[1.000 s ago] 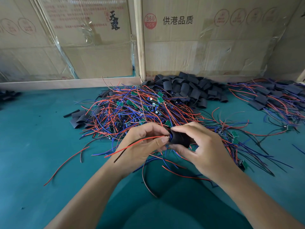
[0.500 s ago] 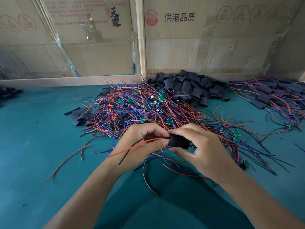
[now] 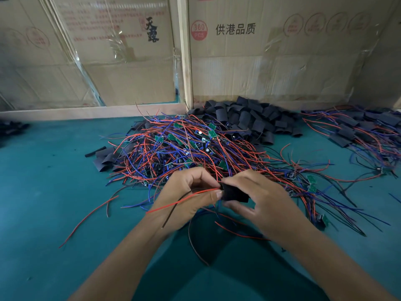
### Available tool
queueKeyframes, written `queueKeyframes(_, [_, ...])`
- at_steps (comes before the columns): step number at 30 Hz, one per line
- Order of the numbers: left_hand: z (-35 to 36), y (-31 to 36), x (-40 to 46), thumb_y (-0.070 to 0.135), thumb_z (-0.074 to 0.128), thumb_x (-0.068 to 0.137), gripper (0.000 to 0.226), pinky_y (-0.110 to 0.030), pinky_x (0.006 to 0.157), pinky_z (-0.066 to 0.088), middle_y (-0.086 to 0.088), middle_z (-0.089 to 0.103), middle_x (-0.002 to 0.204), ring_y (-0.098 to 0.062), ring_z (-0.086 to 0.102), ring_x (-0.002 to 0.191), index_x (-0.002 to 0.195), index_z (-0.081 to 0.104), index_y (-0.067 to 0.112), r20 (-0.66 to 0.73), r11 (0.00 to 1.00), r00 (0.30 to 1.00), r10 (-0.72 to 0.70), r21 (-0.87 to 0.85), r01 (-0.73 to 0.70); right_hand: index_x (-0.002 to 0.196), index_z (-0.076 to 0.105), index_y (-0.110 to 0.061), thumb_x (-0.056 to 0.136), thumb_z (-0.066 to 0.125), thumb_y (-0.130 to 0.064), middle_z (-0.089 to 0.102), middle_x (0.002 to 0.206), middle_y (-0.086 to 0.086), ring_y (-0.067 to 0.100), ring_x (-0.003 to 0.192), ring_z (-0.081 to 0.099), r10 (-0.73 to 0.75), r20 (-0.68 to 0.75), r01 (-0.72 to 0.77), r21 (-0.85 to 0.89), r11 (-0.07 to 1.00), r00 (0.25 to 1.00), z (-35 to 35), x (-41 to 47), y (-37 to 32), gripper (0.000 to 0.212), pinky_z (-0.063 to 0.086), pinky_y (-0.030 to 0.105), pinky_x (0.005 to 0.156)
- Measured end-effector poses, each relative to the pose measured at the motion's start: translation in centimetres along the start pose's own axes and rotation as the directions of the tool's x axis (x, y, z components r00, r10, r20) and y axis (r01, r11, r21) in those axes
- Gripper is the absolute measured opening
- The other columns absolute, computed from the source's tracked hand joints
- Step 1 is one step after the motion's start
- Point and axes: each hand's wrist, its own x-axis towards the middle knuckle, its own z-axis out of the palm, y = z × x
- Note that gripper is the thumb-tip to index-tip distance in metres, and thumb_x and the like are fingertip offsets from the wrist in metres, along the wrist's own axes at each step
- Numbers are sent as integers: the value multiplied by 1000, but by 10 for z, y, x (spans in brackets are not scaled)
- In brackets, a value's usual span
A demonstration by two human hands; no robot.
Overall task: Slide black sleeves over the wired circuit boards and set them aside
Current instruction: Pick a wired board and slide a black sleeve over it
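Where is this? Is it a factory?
Probably a small assembly workshop. A big heap of wired circuit boards lies on a green table, with a pile of black sleeves behind it and taped cardboard boxes along the back.

Open room is found on the teal table top [image 3: 43, 213] to the left and along the near edge, crossed only by a stray red wire [image 3: 86, 218]. The middle is blocked by a tangled heap of wired circuit boards [image 3: 184, 148]. Behind it, a pile of black sleeves [image 3: 251, 120] is banked against the cardboard boxes [image 3: 271, 61], by which all passage to the rear is closed. The far right is taken up by a pile of sleeved boards [image 3: 358, 131]; a narrow bare strip is left between the piles.
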Motion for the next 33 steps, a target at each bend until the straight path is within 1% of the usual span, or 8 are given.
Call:
queueKeyframes(6, [1, 4, -1, 2, 78, 82, 9, -17, 59, 45, 1, 68, 69, -6, 59, 61, 81, 69, 5, 12, 1000, 999, -30, 6, 30, 118, 67, -15, 86, 69, -32, 63, 107, -2, 17, 97, 61, 10, 10, -10, -1, 1000, 1000, -1, 1, -2, 37, 46, 32, 80])
queueKeyframes(11, [7, 1, -4, -1, 74, 82, 18, -21, 48, 39, -8, 57, 59, -13, 49, 52, 73, 67, 13, -26, 970, 979, -203, -146, 197, 115, 68, -14, 86, 69, -28, 62, 104, -1, 19, 93, 61, 2, -16, -2, 2, 1000, 1000, 4, -1, -7, 33, 48, 34, 76])
queueKeyframes(14, [6, 1, -3, 3, 78, 79, 21, -23, 48, 39, -8, 56, 57, -14, 49, 51, 68, 68, 18, 0, 960, 974, -226, -171, 222, 116, 68, -14, 85, 69, -28, 62, 104, -1, 20, 92, 62, 6, -16, -6, -6, 1000, 1000, 5, -1, -8, 34, 52, 38, 74])
queueKeyframes(16, [7, 1, -3, 12, 77, 71, 14, -24, 48, 40, -7, 56, 56, -13, 50, 51, 65, 69, 21, 15, 954, 970, -244, -175, 243, 117, 67, -13, 85, 71, -27, 63, 104, 0, 21, 93, 63, 3, -10, -3, -9, 1000, 1000, 5, -1, -9, 35, 54, 40, 73])
queueKeyframes(20, [7, 0, -3, 13, 74, 69, 12, -24, 47, 40, -7, 55, 57, -13, 50, 50, 63, 67, 21, 25, 936, 956, -294, -197, 293, 117, 67, -15, 85, 67, -34, 63, 104, -2, 18, 94, 62, 15, 5, -15, -13, 1000, 1000, 4, -1, -12, 37, 52, 34, 75])
queueKeyframes(24, [9, -3, -2, 1, 73, 76, 19, -24, 46, 38, -5, 52, 54, -15, 47, 50, 70, 62, 15, 33, 903, 933, -358, -242, 355, 119, 67, -16, 86, 68, -33, 62, 106, -3, 16, 95, 61, 23, 14, -23, 12, 1000, 1000, 4, -2, -14, 37, 50, 35, 76])
queueKeyframes(28, [11, -1, -3, -2, 66, 84, 12, -23, 45, 40, -4, 54, 58, -12, 49, 51, 94, 68, 4, 61, 883, 916, -396, -248, 399, 123, 66, -17, 86, 75, -29, 62, 109, -3, 17, 99, 62, 13, 26, -14, 51, 999, 1000, 6, -2, -13, 39, 53, 38, 80])
queueKeyframes(33, [12, 0, -4, -2, 61, 91, 17, -23, 45, 44, -3, 57, 57, -14, 54, 50, 86, 72, 10, 72, 892, 924, -375, -243, 381, 123, 66, -16, 84, 79, -26, 63, 109, -2, 19, 98, 63, 16, 15, -17, 56, 998, 1000, 4, -3, -12, 43, 54, 41, 79])
